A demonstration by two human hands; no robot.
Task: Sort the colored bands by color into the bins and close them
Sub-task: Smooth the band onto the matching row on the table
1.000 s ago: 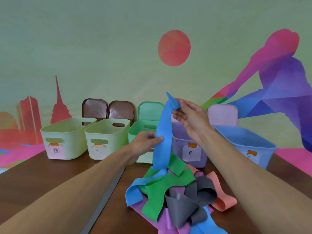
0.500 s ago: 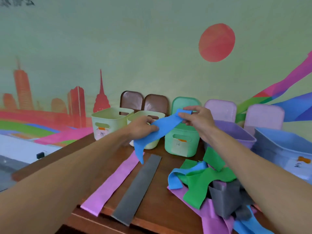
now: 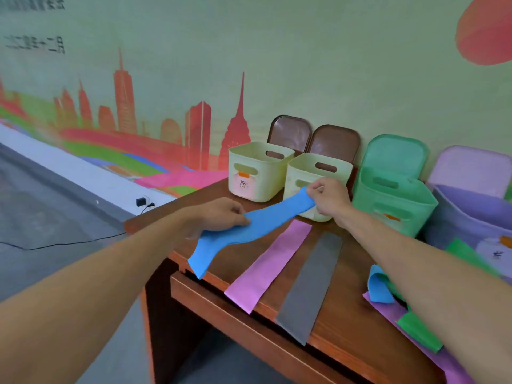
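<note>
Over the table's (image 3: 346,322) left end, both hands stretch a blue band (image 3: 250,227): the left hand (image 3: 219,216) pinches it near the middle, the right hand (image 3: 328,199) pinches its far end before the cream bins (image 3: 259,173). Pink band (image 3: 270,263) and grey band (image 3: 310,286) lie flat, overhanging the front edge.

A pale green wall (image 3: 304,51) is painted with a mural: an orange-red city skyline (image 3: 124,106), bands of pink, green and red (image 3: 124,153) below it, and part of a red disc (image 3: 487,31) at the upper right. Blurred dark lettering (image 3: 36,42) is seen at the upper left. A white baseboard (image 3: 83,173) is run along a grey floor (image 3: 41,223), where a black plug (image 3: 141,201) and a thin cable (image 3: 63,243) are found. The left corner of a brown wooden tabletop (image 3: 155,217) is shown, evenly lit.
</note>
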